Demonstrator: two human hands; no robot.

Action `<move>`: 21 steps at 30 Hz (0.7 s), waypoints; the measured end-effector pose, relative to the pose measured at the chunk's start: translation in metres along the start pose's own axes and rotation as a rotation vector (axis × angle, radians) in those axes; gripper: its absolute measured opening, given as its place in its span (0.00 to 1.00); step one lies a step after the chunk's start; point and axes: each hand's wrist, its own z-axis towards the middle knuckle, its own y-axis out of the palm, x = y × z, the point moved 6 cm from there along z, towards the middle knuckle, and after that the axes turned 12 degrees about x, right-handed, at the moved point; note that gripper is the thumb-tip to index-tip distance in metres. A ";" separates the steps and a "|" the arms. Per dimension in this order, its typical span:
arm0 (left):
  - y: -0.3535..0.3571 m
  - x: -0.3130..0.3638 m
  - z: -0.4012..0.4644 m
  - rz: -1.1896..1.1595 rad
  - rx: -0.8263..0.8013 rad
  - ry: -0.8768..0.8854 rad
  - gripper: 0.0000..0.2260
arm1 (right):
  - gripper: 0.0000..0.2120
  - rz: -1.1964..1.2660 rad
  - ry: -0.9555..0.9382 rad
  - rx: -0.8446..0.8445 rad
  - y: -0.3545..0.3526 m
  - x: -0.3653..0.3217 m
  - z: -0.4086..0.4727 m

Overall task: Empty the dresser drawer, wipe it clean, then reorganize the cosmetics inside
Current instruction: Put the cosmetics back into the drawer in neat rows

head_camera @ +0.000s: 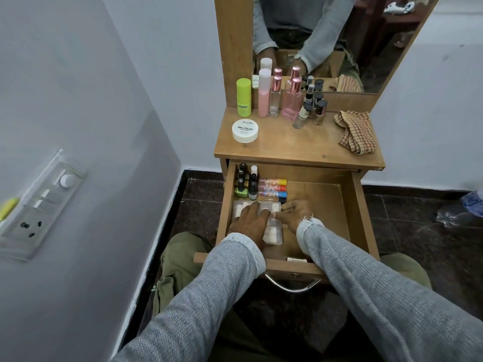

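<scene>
In the open drawer (351, 205), nail polish bottles (245, 182) stand in the far-left corner, coloured tubes (273, 188) lying just beside them; the left hand (249, 222) rests flat, fingers spread, on a clear plastic case (273, 235) along the left wall, its long axis running front to back; the right hand (294, 211) touches the case's right edge with loosely bent fingers, whether pinching it I cannot tell; bare drawer floor lies open to the right; on the counter (295, 145) above, perfume bottles (283, 100) and a checked cloth (356, 131) wait.
</scene>
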 end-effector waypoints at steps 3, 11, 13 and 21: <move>0.001 -0.001 0.001 0.026 -0.026 -0.006 0.34 | 0.13 -0.004 0.011 -0.014 0.000 0.001 -0.002; 0.004 -0.001 0.002 0.020 -0.012 -0.007 0.34 | 0.11 0.003 0.032 -0.015 0.000 0.001 -0.002; 0.004 -0.001 0.002 0.017 -0.009 -0.010 0.34 | 0.11 0.007 0.036 -0.023 0.001 0.003 -0.001; 0.003 0.000 0.002 0.007 -0.001 -0.015 0.34 | 0.11 0.001 0.002 -0.008 0.000 0.000 -0.001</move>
